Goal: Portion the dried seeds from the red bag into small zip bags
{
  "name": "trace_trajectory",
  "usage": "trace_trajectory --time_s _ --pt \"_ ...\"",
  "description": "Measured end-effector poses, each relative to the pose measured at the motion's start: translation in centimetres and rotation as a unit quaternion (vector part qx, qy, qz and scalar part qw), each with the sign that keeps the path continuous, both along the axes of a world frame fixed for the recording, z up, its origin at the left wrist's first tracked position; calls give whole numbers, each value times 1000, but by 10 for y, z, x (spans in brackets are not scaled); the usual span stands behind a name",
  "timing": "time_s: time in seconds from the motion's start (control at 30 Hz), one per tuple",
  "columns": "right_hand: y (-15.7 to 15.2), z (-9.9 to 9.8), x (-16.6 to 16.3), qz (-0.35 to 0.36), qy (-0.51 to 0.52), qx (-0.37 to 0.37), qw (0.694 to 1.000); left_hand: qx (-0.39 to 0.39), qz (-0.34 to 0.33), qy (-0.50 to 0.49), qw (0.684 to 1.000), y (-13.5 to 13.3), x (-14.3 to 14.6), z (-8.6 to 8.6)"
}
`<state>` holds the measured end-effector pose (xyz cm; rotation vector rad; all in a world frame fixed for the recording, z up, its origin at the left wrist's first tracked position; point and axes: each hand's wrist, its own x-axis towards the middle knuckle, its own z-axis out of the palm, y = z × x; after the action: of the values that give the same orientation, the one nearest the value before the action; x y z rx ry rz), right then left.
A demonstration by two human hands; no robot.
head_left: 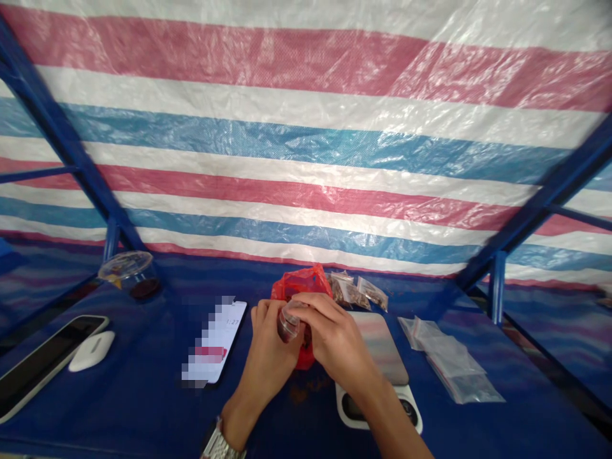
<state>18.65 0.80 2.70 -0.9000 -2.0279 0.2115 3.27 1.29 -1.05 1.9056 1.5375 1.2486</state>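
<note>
My left hand [270,347] is closed around a small clear plastic bag [289,322], its mouth rounded open. The fingers of my right hand [337,338] pinch the same bag from the other side. Something dark shows through the plastic; its details are blurred. Both hands are over a red plastic bag [302,280] standing open behind and beneath them, its contents mostly hidden. Partly under my right forearm is a white kitchen scale [380,341] with a metal plate. Several filled zip bags [354,293] with brown contents lie behind the scale.
Flat unfilled zip bags [454,357] lie right of the scale. On the left are a lit phone [217,344], a dark phone [50,360], a white earbud case [92,351] and a clear plastic cup [136,277] with dark liquid. Blue metal bars [516,229] and a striped tarp [306,146] enclose the blue table.
</note>
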Motion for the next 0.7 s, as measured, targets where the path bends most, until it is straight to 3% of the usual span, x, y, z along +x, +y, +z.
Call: trace_trajectory --time_s 0.17,0.37,0.47,0.6,0.7 --pt "0 5 7 -58 57 19 996 6 39 -42 998 3 -4 6" --pt "11 -16 5 -149 -104 -131 975 -35 95 -172 980 4 -9 12" --pt "16 -28 -1 -193 -174 -149 954 -23 131 -155 979 5 -11 10" --pt "23 -35 -6 -246 -196 -146 938 -28 156 -74 985 10 -11 -4" --pt "27 -36 -8 -258 -194 -141 936 -79 121 -33 989 15 -12 -14"
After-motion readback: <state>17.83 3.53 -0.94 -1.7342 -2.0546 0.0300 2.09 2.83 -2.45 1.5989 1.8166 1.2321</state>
